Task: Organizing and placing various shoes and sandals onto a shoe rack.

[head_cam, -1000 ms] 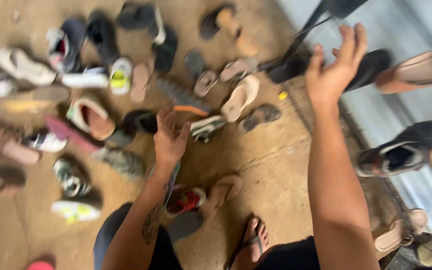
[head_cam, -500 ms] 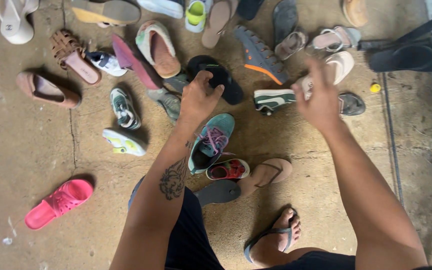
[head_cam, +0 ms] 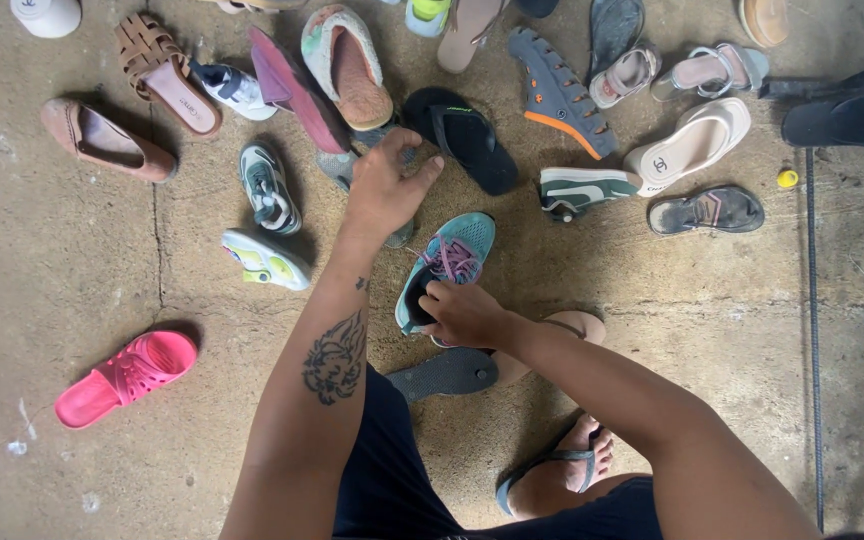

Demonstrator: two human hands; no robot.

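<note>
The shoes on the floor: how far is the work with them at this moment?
Done: nothing that shows; the shoes lie scattered singly on the floor. In hand: the right hand grips the teal sneaker at its heel opening, and the left hand hovers open beside the black flip-flop. Left: all the rest, such as the pink slide and brown loafer, untouched.

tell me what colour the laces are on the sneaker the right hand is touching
Purple-pink laces on a teal sneaker, which the right hand grips at its heel opening; the head view shows it.
</note>
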